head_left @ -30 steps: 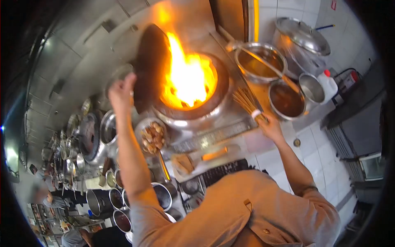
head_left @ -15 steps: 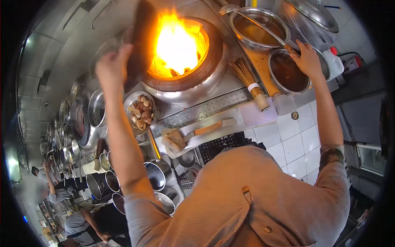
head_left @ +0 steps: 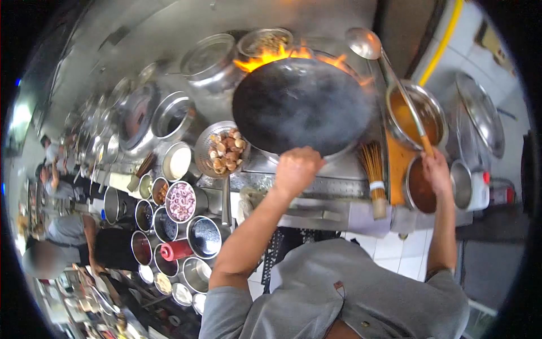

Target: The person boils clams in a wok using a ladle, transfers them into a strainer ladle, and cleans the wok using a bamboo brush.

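Note:
My left hand [head_left: 298, 171] is closed at the near rim of a large dark wok [head_left: 299, 107], which sits over the burner with flames at its far edge and smoke above it. What exactly the fingers hold there is hidden, apart from the wok's rim. In my right hand [head_left: 437, 172] is the wooden handle of a steel ladle [head_left: 364, 43], raised across the bowl of brownish liquid [head_left: 413, 114]. Between my hands a bamboo brush [head_left: 373, 175] lies on the steel counter. A strainer with mushroom-like pieces [head_left: 227, 151] rests left of the wok.
Pots and bowls of ingredients [head_left: 180, 201] crowd the left side, with a red bottle [head_left: 175, 250] among them. Co-workers [head_left: 65, 234] stand farther left. At the right are a large metal lid [head_left: 480, 116], a white jug [head_left: 479, 191] and a pot of dark liquid [head_left: 420, 185].
The wok has come down from its raised, tilted position onto the burner, covering most of the flames. My right hand has taken the ladle by its handle and lifted it.

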Motion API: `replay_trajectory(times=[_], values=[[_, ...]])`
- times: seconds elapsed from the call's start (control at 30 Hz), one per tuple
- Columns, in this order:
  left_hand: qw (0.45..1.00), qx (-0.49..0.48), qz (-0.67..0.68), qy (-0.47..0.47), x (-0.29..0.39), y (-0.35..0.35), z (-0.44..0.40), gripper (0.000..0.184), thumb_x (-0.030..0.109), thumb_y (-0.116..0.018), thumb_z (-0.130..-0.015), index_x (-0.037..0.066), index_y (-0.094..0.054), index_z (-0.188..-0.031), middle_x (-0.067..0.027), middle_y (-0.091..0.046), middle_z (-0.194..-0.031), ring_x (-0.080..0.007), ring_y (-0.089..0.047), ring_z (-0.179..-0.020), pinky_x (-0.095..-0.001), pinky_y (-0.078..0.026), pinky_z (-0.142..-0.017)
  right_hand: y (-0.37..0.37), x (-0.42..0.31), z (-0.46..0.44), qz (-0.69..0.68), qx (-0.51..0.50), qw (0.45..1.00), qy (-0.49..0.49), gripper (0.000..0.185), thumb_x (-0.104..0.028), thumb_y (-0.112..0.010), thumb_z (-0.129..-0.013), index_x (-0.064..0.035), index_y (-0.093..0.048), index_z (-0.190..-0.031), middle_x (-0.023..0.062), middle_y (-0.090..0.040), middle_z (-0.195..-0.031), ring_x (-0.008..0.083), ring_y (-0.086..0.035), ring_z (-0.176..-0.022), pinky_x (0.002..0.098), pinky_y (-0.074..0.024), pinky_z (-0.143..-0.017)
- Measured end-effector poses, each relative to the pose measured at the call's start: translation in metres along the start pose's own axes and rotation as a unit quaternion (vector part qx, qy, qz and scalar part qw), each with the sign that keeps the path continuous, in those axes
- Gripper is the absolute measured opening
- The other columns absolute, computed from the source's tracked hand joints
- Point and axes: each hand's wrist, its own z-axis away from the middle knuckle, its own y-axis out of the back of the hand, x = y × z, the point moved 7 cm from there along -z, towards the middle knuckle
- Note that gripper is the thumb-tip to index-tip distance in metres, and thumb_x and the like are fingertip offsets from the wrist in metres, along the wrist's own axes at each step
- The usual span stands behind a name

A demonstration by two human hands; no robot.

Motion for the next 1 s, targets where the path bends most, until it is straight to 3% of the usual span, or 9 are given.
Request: replay_trajectory(times=[0.13,0.27,0.33,0.47,0.53,0.63,0.73,0.87,1.0], values=[[0.998,0.016,0.05,0.023,-0.004,-0.013,-0.009,0.026,0.031,-0.077,-0.076,0.01,-0.063,-0.069,-0.0067,-0.062,-0.072,-0.0253,-0.065,-0.07,-0.0393,-0.052,-0.065,-0.152,-0.145,0.025,-0.284,-0.155,0.943,0.08,0.047,-0.017,-0.065,-0.095,-0.0074,-0.048,-0.137,0.003,-0.058,-0.083,0.0068,-0.048,-0.051,0.022,-0.0391,-0.039],[0.992,0.026,0.086,0.088,-0.005,0.011,-0.008,0.034,0.033,-0.077,-0.078,0.008,-0.066,-0.098,-0.0099,-0.062,-0.097,-0.0294,-0.061,-0.097,-0.0465,-0.047,-0.087,-0.276,-0.256,-0.035,-0.293,-0.294,0.906,0.088,0.049,-0.012,-0.064,-0.093,-0.007,-0.047,-0.138,0.0058,-0.063,-0.087,0.0066,-0.051,-0.052,0.0201,-0.0384,-0.037],[0.983,0.049,0.12,0.13,-0.009,0.036,0.016,0.064,0.037,-0.076,-0.08,0.005,-0.054,-0.131,-0.016,-0.054,-0.128,-0.0355,-0.048,-0.125,-0.0532,-0.034,-0.107,-0.348,-0.29,-0.076,-0.178,-0.255,0.943,0.122,0.047,-0.01,-0.063,-0.09,-0.0051,-0.049,-0.134,0.0053,-0.062,-0.083,0.0081,-0.052,-0.052,0.0232,-0.0367,-0.036],[0.938,0.067,0.108,0.322,-0.037,0.053,0.132,0.07,0.024,-0.078,-0.082,-0.002,-0.046,-0.139,-0.0278,-0.047,-0.139,-0.0469,-0.043,-0.131,-0.0551,-0.035,-0.109,-0.484,-0.337,-0.133,0.089,-0.208,0.949,0.22,0.033,-0.011,-0.061,-0.083,0.0017,-0.06,-0.114,0.008,-0.06,-0.07,0.0173,-0.055,-0.051,0.0343,-0.0395,-0.037],[0.917,0.05,0.095,0.383,-0.047,0.046,0.178,0.072,0.021,-0.076,-0.084,-0.006,-0.041,-0.142,-0.0327,-0.043,-0.141,-0.0498,-0.041,-0.132,-0.0574,-0.032,-0.11,-0.557,-0.337,-0.212,0.21,-0.088,0.9,0.37,0.02,-0.012,-0.059,-0.083,0.0026,-0.063,-0.096,0.0085,-0.056,-0.063,0.0203,-0.052,-0.045,0.0381,-0.0403,-0.038],[0.902,0.023,0.091,0.422,-0.055,0.038,0.217,0.076,0.02,-0.074,-0.086,-0.009,-0.034,-0.145,-0.0378,-0.037,-0.144,-0.0533,-0.036,-0.135,-0.0585,-0.029,-0.113,-0.604,-0.338,-0.202,0.011,-0.234,0.967,0.104,0.016,-0.011,-0.057,-0.086,-0.0018,-0.058,-0.073,0.0082,-0.055,-0.06,0.0196,-0.049,-0.043,0.0373,-0.0401,-0.04],[0.886,0.02,0.115,0.449,-0.058,0.024,0.24,0.08,0.022,-0.072,-0.089,-0.01,-0.028,-0.148,-0.0402,-0.032,-0.147,-0.0548,-0.032,-0.138,-0.0561,-0.027,-0.116,-0.631,-0.35,-0.202,-0.268,-0.355,0.893,-0.071,0.016,-0.007,-0.056,-0.087,-0.0091,-0.053,-0.071,0.0041,-0.051,-0.058,0.0158,-0.05,-0.046,0.0288,-0.04,-0.041],[0.822,0.026,0.168,0.543,-0.074,0.003,0.273,0.077,0.028,-0.067,-0.093,-0.01,-0.028,-0.149,-0.0379,-0.033,-0.149,-0.0499,-0.032,-0.141,-0.049,-0.027,-0.117,-0.609,-0.371,-0.169,-0.514,-0.457,0.674,-0.269,0.016,-0.004,-0.056,-0.086,-0.007,-0.047,-0.073,0.0029,-0.051,-0.063,0.0143,-0.053,-0.051,0.0231,-0.0413,-0.044],[0.704,0.016,0.277,0.653,-0.093,-0.017,0.301,0.082,0.04,-0.071,-0.09,-0.007,-0.035,-0.147,-0.032,-0.048,-0.141,-0.0437,-0.047,-0.132,-0.0451,-0.036,-0.111,-0.545,-0.372,-0.124,-0.578,-0.484,0.611,-0.242,0.015,-0.001,-0.054,-0.087,-0.0062,-0.045,-0.077,0.0018,-0.049,-0.067,0.0119,-0.055,-0.054,0.0225,-0.0416,-0.044]])
